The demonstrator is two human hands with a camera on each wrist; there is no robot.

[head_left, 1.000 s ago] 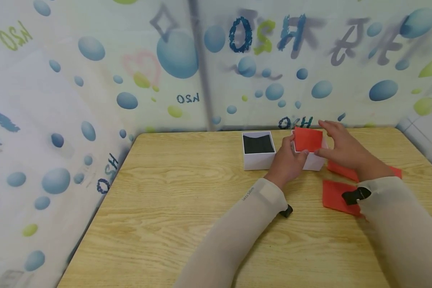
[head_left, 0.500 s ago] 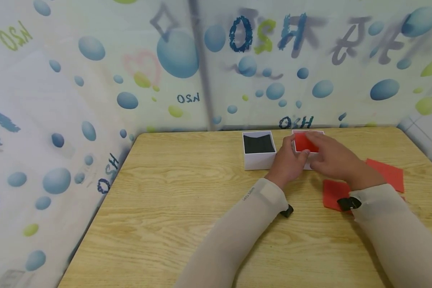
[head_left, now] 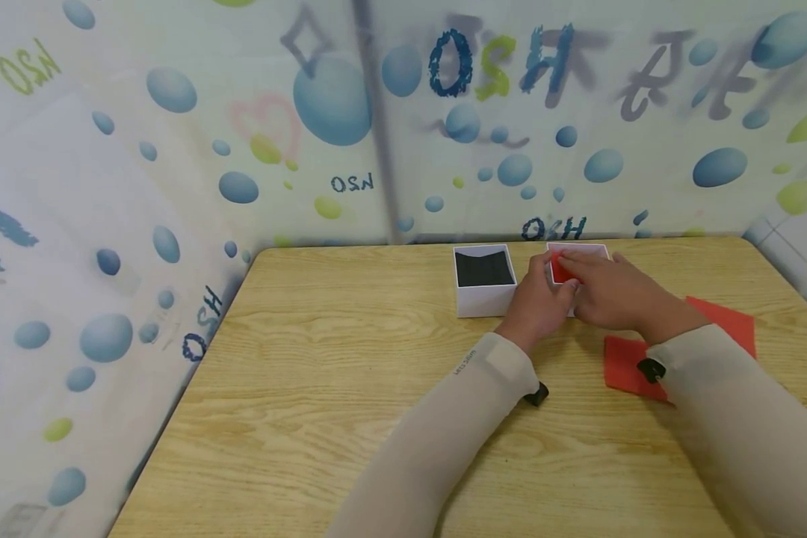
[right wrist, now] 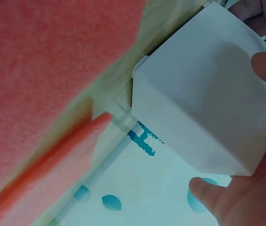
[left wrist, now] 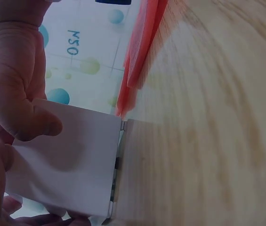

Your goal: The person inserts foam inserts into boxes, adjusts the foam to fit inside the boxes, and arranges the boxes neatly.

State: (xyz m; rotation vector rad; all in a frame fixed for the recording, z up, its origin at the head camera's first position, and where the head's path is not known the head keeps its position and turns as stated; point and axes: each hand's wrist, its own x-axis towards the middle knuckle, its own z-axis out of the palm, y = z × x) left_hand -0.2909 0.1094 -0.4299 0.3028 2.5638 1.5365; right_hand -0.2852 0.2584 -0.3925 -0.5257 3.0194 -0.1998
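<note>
My left hand (head_left: 536, 302) grips the left side of a small white box (left wrist: 76, 155), its thumb on the front face. Inside the box lies a folded red cloth (head_left: 560, 270), only partly visible in the head view. My right hand (head_left: 619, 293) lies over the box's right side, its fingers reaching across the opening and pressing on the red cloth. The right wrist view shows the box (right wrist: 194, 89) close up, standing on the table. Left of my left hand stands a second white box (head_left: 484, 300) holding a black folded cloth (head_left: 484, 269).
On the wooden table (head_left: 296, 388), more red cloths (head_left: 628, 366) lie in front of and under my right forearm, with another (head_left: 726, 321) to the right. A patterned curtain-like wall (head_left: 336, 172) rises behind the table's back edge.
The red cloth has gone down from above the rim into the right box. My right hand has moved left over the opening. The left hand has stayed in place.
</note>
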